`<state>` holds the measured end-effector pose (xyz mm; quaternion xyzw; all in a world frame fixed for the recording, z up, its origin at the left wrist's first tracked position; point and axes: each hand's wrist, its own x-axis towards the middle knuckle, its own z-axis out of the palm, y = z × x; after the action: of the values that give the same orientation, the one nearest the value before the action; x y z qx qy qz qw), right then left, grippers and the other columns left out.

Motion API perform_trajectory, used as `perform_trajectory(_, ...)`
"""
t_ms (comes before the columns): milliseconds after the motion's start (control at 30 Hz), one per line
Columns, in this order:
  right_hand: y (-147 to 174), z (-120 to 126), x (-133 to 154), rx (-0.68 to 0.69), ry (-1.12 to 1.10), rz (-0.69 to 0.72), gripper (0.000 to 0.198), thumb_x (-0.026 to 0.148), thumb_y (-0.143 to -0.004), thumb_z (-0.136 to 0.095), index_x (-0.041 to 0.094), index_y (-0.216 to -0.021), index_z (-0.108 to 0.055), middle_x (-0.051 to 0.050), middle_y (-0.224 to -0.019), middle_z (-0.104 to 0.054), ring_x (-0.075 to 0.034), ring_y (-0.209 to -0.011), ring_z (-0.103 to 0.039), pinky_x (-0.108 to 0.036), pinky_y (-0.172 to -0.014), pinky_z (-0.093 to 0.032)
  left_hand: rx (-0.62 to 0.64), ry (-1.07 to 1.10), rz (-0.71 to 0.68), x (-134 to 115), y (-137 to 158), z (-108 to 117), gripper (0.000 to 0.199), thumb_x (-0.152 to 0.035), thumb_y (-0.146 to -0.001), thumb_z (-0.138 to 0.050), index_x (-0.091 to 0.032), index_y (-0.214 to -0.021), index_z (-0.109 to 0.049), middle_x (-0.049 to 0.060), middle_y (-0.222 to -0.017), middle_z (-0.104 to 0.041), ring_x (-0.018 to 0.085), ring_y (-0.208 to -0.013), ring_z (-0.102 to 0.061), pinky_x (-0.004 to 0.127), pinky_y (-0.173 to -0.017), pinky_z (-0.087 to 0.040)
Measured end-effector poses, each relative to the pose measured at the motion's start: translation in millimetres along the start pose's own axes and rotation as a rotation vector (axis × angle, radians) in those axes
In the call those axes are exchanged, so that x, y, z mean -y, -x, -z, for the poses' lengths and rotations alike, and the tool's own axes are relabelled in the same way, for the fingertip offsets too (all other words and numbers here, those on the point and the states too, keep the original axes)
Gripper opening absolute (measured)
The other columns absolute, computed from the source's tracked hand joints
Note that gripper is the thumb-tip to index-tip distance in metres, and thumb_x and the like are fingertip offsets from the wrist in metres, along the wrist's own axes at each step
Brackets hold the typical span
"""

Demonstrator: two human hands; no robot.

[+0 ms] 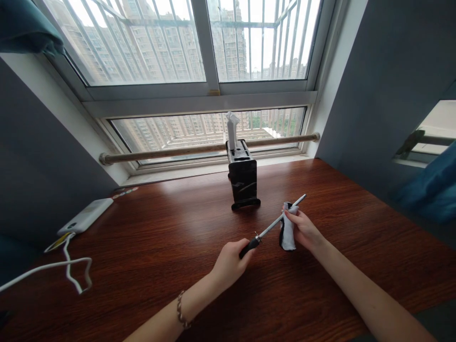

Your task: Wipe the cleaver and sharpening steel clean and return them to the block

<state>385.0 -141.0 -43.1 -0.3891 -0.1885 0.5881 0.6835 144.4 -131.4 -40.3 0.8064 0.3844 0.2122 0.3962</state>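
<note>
My left hand (233, 261) is wrapped round the black handle of a sharpening steel (272, 225), a long grey rod with a small guard at the handle. The rod slants up to the right, above the table. Near its far end, my right hand (304, 228) pinches a white cloth with black parts (288, 232) against the rod. Part of the cloth hangs down below the fingers, and the rod's tip sticks out past it. How far the cloth wraps round the rod I cannot tell.
A black tissue box (243, 183) with a tissue standing up is at the back of the brown wooden table (160, 242). On the left lies a white power strip or power bank (85, 217) with a white cable (67, 266). A barred window and rail (171, 153) are behind.
</note>
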Motion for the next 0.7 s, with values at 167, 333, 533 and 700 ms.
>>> perform_trajectory(167, -9.3, 8.1, 9.4, -0.071, -0.029, 0.041, 0.025, 0.020, -0.056, -0.082, 0.017, -0.074, -0.063, 0.003, -0.063, -0.061, -0.010, -0.051, -0.055, -0.022, -0.049, -0.050, -0.019, -0.088, -0.048, 1.4, 1.4, 0.1, 0.028, -0.038, -0.084, -0.044, -0.016, -0.077, -0.060, 0.002, -0.067, -0.056, 0.012, -0.061, -0.049, 0.025, -0.058, -0.034)
perform_trajectory(333, -17.1, 16.7, 20.0, -0.131, -0.067, 0.095, 0.027, 0.018, -0.056, -0.082, 0.016, -0.075, -0.063, 0.002, -0.065, -0.062, -0.009, -0.053, -0.056, -0.019, -0.050, -0.050, 0.292, 0.476, 0.324, -0.9, -3.7, -3.9, 0.038, -0.053, -0.078, -0.048, -0.016, -0.081, -0.053, -0.007, -0.051, -0.036, 0.005, -0.036, -0.025, 0.022, -0.036, -0.021)
perform_trajectory(533, -29.0, 30.8, 27.6, -0.212, -0.111, 0.168, 0.018, 0.014, -0.062, -0.077, 0.016, -0.075, -0.064, 0.002, -0.068, -0.064, -0.009, -0.057, -0.059, -0.017, -0.055, -0.053, -0.054, -0.282, -0.109, 2.9, 3.6, -4.2, 0.031, -0.038, -0.088, -0.038, -0.015, -0.086, -0.059, 0.006, -0.076, -0.060, 0.016, -0.068, -0.056, 0.026, -0.061, -0.039)
perform_trajectory(700, -34.4, 35.5, 30.2, -0.278, -0.168, 0.206, 0.012, 0.011, -0.067, -0.073, 0.015, -0.074, -0.065, 0.002, -0.068, -0.065, -0.007, -0.059, -0.060, -0.012, -0.060, -0.053, -0.134, -0.674, -0.226, 7.1, 7.6, -6.9, 0.031, -0.033, -0.092, -0.029, -0.016, -0.088, -0.056, 0.005, -0.079, -0.060, 0.016, -0.067, -0.058, 0.027, -0.057, -0.037)
